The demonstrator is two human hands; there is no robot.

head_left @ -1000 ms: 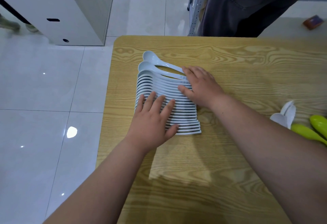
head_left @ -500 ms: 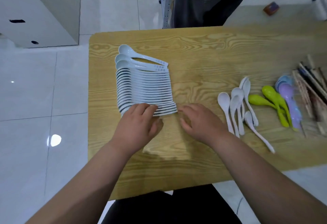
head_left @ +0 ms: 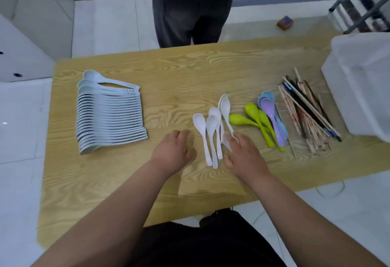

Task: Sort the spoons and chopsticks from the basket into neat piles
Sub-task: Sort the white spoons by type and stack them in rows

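Note:
A long, neat row of pale blue soup spoons [head_left: 109, 117] lies at the left of the wooden table [head_left: 190, 72]. In the middle lie several loose white spoons [head_left: 212, 127]. Green spoons [head_left: 256, 119] and purple and blue spoons [head_left: 272, 115] sit right of them, then a pile of chopsticks [head_left: 306, 112]. The white basket [head_left: 363, 89] stands at the far right. My left hand [head_left: 172, 150] rests on the table with loosely curled fingers, holding nothing. My right hand [head_left: 244, 155] touches the handle ends of the white spoons.
A person in dark trousers [head_left: 190, 7] stands at the table's far edge. A white cabinet [head_left: 31, 30] is on the floor at the left. A small brown box [head_left: 285, 22] lies on the floor behind the table.
Both hands have left the pale blue spoon row and moved right to the loose white spoons. My view has pulled back and to the right, showing the coloured spoons, chopsticks and basket.

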